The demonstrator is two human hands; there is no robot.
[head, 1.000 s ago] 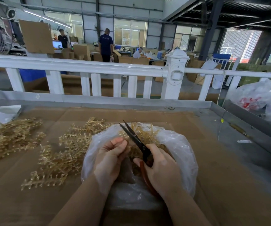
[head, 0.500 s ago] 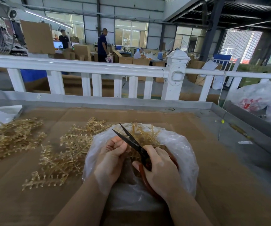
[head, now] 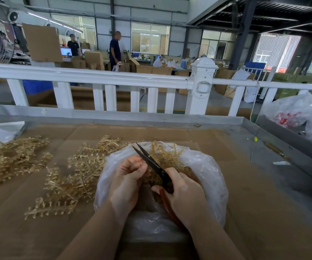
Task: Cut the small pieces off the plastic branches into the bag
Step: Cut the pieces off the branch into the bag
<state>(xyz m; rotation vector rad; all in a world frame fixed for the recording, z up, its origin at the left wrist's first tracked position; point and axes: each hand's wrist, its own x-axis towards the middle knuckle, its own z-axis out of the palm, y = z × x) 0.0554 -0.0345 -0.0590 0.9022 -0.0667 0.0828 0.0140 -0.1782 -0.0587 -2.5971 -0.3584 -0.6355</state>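
A clear plastic bag (head: 210,177) lies open on the cardboard-covered table, with golden cut pieces inside. My left hand (head: 127,182) pinches a golden plastic branch (head: 162,154) over the bag's mouth. My right hand (head: 184,197) grips dark scissors (head: 151,162) by their red-brown handles. The blades stand slightly apart, tips pointing up and left, right beside my left fingertips. The part of the branch between my hands is mostly hidden.
Loose golden branches (head: 70,177) lie left of the bag, and a second heap (head: 10,158) sits at the far left. A white railing (head: 95,76) runs behind the metal-edged table (head: 283,139). White bags (head: 301,113) are piled at the right. People stand far behind.
The scissor blades opened wider half a second ago and have now nearly closed again. My hands stay over the bag with only small shifts.
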